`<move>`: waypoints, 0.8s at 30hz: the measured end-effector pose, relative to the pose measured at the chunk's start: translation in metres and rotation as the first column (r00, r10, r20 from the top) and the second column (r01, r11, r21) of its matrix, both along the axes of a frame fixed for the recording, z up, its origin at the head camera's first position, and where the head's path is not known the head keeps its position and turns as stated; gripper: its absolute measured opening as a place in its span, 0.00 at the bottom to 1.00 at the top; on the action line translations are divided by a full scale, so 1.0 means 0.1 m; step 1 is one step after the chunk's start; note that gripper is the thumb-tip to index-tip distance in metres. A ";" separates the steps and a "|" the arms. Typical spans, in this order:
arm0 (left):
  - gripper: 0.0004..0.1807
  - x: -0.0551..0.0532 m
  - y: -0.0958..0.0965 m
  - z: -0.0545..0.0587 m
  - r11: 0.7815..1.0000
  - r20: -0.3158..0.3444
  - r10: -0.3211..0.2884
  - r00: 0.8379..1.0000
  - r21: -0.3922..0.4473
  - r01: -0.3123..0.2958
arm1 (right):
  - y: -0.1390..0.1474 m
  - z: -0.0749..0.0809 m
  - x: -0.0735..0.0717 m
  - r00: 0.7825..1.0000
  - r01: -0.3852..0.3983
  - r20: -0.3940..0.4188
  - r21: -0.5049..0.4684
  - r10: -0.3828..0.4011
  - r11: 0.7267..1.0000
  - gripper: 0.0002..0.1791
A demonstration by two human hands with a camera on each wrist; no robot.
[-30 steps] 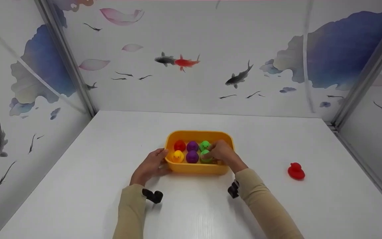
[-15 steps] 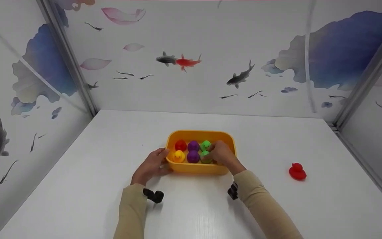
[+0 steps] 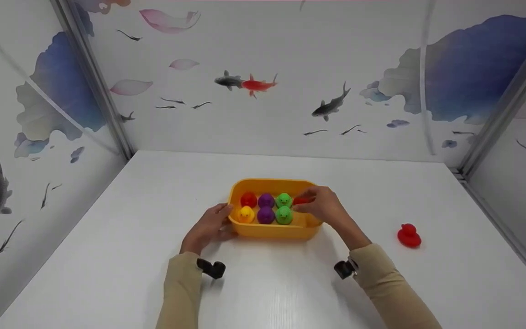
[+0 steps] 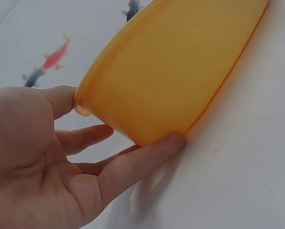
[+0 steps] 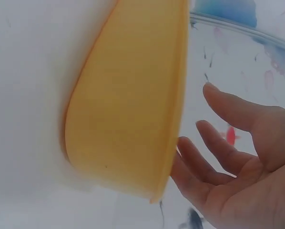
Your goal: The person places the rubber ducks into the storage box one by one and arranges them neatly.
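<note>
A yellow plastic tub stands on the white table. My left hand holds its left end; in the left wrist view the thumb is at the rim and the fingers touch the wall lower down. My right hand is over the tub's right end, thumb and fingers apart in the right wrist view. Just by its fingertips shows a red toy, mostly hidden. Also in the tub are a red duck, a yellow duck, two purple ones and two green ducks.
Another red rubber duck sits on the table to the right of the tub. White walls painted with fish and petals enclose the table at the back and sides.
My right hand has drawn back right and up from the near green duck, uncovering it and part of the red toy. My left hand stays at the tub's left end.
</note>
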State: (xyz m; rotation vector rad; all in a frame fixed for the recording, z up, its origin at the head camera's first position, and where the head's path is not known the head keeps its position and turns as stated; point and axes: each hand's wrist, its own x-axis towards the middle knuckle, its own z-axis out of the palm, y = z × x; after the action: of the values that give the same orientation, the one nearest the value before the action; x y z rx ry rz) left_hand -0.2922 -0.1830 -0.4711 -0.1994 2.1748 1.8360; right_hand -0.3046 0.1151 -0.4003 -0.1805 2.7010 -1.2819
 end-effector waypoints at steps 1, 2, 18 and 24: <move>0.32 0.00 0.00 0.00 1.000 0.002 -0.001 1.000 0.003 0.001 | 0.05 0.03 0.03 1.000 0.005 -0.002 -0.003 -0.005 1.000 0.23; 0.32 0.00 0.00 0.00 1.000 0.003 0.000 1.000 0.001 0.000 | 0.11 0.05 0.06 1.000 0.008 -0.008 -0.005 -0.008 1.000 0.24; 0.32 -0.01 -0.01 -0.01 1.000 -0.005 0.006 1.000 -0.030 -0.006 | 1.20 0.31 0.38 0.989 0.127 -0.076 -0.020 -0.128 0.992 0.34; 0.30 -0.01 -0.01 -0.02 1.000 -0.001 0.001 1.000 -0.020 -0.001 | 1.58 0.29 0.38 0.986 0.130 -0.096 -0.080 -0.138 0.988 0.37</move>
State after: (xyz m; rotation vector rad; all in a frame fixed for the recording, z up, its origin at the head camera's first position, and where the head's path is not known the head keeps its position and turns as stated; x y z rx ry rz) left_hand -0.2931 -0.1841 -0.4733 -0.2044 2.1948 1.8160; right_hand -0.2661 0.2728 -0.3713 -0.0745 2.7948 -1.4490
